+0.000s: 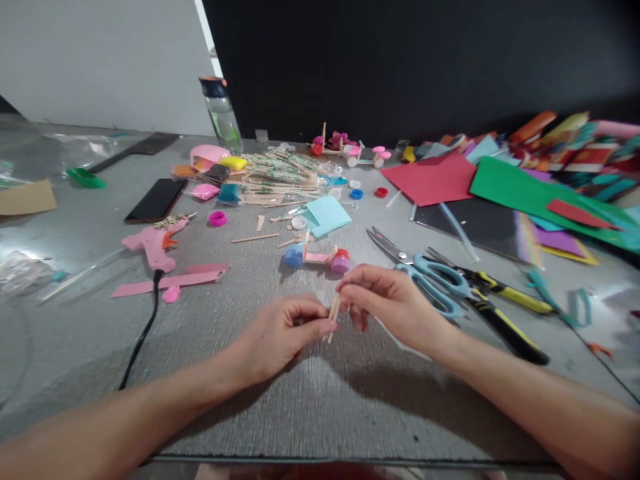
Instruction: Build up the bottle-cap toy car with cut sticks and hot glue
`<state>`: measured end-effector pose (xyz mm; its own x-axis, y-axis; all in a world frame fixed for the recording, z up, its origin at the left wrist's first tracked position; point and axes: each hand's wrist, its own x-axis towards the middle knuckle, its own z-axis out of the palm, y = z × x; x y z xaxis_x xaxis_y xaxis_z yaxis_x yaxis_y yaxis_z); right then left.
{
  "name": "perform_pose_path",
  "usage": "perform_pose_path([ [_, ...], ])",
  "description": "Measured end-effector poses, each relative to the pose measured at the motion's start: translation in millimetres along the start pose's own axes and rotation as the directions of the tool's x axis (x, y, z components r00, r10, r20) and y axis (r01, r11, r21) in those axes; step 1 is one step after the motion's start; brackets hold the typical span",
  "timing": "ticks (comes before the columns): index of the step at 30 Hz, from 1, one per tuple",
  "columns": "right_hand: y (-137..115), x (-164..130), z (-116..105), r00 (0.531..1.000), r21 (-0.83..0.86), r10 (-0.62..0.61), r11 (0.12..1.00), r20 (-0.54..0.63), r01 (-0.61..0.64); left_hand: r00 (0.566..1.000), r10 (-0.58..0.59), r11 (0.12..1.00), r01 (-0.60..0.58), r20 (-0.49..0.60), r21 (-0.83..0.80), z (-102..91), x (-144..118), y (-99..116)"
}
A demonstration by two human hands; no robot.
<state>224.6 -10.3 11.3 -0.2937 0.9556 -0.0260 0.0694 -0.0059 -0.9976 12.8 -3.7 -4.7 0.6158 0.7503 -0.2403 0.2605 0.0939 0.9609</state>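
Note:
Two short wooden sticks [333, 319], held side by side, stand out between the thumb and fingers of my left hand [293, 328]. My right hand [383, 300] is closed, its thumb and forefinger tips together right by the sticks' upper ends. Whatever may be in that pinch is too small to make out. Just beyond both hands sits a small toy car [319, 257] with a pink strip along its body and blue, red and purple bottle-cap wheels. Scissors [417, 267] with light blue handles lie to the right of my right hand.
A pink glue gun [153, 245] and its black cord lie left, near pink strips [170, 283] and a phone [156, 201]. Yellow-black pliers [505, 327] lie right. Behind are wrapped sticks [280, 175], blue paper [329, 215], coloured sheets [433, 179] and a bottle [223, 120].

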Motion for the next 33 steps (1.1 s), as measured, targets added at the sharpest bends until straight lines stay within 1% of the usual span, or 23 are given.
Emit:
perform_pose_path([
  [1,-5,1,-9,0.998,-0.099,-0.047,0.994,-0.039,0.043,1.0,-0.018,1.0,0.018,-0.019,-0.019,-0.7,1,1],
  [2,-10,1,-20,0.992,-0.242,-0.103,0.967,-0.079,0.081,0.999,-0.039,0.998,0.037,-0.036,-0.047,-1.4,1,2],
  [3,-16,1,-32,0.981,-0.422,-0.162,0.901,-0.111,0.102,0.997,-0.057,0.995,0.053,-0.045,-0.081,-2.2,2,2],
  [4,-21,1,-46,0.969,-0.609,-0.212,0.788,-0.13,0.091,0.997,-0.067,0.99,0.06,-0.047,-0.124,-2.9,3,3],
  [5,-26,0,-60,0.962,-0.764,-0.234,0.643,-0.143,0.043,0.997,-0.065,0.983,0.056,-0.049,-0.173,-3.7,4,2],
  [6,-28,-1,-74,0.963,-0.875,-0.226,0.484,-0.148,-0.021,0.997,-0.057,0.974,0.044,-0.051,-0.22,-4.5,5,2],
  [7,-29,-3,-86,0.966,-0.947,-0.214,0.312,-0.147,-0.074,0.997,-0.048,0.965,0.033,-0.052,-0.259,-5.3,6,1],
  [8,-27,-6,-98,0.97,-0.982,-0.196,0.15,-0.142,-0.114,0.997,-0.045,0.957,0.027,-0.056,-0.288,-6.1,6,0],
  [9,-23,-9,-107,0.977,-0.991,-0.17,0.012,-0.13,-0.13,0.997,-0.046,0.951,0.026,-0.06,-0.307,-6.9,6,0],
  [10,-19,-14,-114,0.984,-0.987,-0.136,-0.097,-0.112,-0.126,0.996,-0.051,0.948,0.028,-0.066,-0.316,-7.6,6,0],
  [11,-13,-18,-120,0.991,-0.978,-0.097,-0.176,-0.097,-0.113,0.996,-0.055,0.948,0.03,-0.07,-0.316,-8.2,5,0],
  [12,-7,-23,-123,0.994,-0.969,-0.066,-0.226,-0.088,-0.101,0.996,-0.056,0.95,0.031,-0.072,-0.31,-8.7,5,0],
  [13,-1,-28,-125,0.995,-0.961,-0.053,-0.257,-0.089,-0.1,0.996,-0.053,0.953,0.029,-0.072,-0.302,-9.0,4,1],
  [15,8,-36,-125,0.994,-0.954,-0.061,-0.284,-0.086,-0.1,0.998,-0.028,0.954,0.008,-0.062,-0.299,-8.9,3,4],
  [17,15,-40,-123,0.995,-0.954,-0.085,-0.289,-0.057,-0.08,0.999,0.003,0.948,-0.018,-0.049,-0.319,-8.0,2,6],
  [19,18,-41,-119,0.995,-0.959,-0.098,-0.283,-0.006,-0.033,0.999,0.019,0.935,-0.034,-0.044,-0.353,-6.6,3,6],
  [22,19,-40,-113,0.989,-0.96,-0.146,-0.279,0.013,-0.028,0.999,0.003,0.924,-0.019,-0.043,-0.383,-5.1,4,4],
  [24,18,-38,-109,0.988,-0.956,-0.152,-0.286,-0.019,-0.062,0.999,-0.011,0.922,-0.006,-0.042,-0.387,-4.9,5,2],
  [28,13,-33,-103,0.985,-0.949,-0.107,-0.273,-0.132,-0.157,0.998,-0.045,0.927,0.028,-0.039,-0.374,-6.2,6,0],
  [31,7,-28,-102,0.971,-0.935,-0.085,-0.264,-0.224,-0.238,0.996,-0.074,0.937,0.054,-0.044,-0.346,-6.9,6,-1],
  [33,1,-25,-104,0.955,-0.922,-0.073,-0.25,-0.286,-0.295,0.997,-0.07,0.941,0.052,-0.042,-0.333,-6.8,7,-1],
])
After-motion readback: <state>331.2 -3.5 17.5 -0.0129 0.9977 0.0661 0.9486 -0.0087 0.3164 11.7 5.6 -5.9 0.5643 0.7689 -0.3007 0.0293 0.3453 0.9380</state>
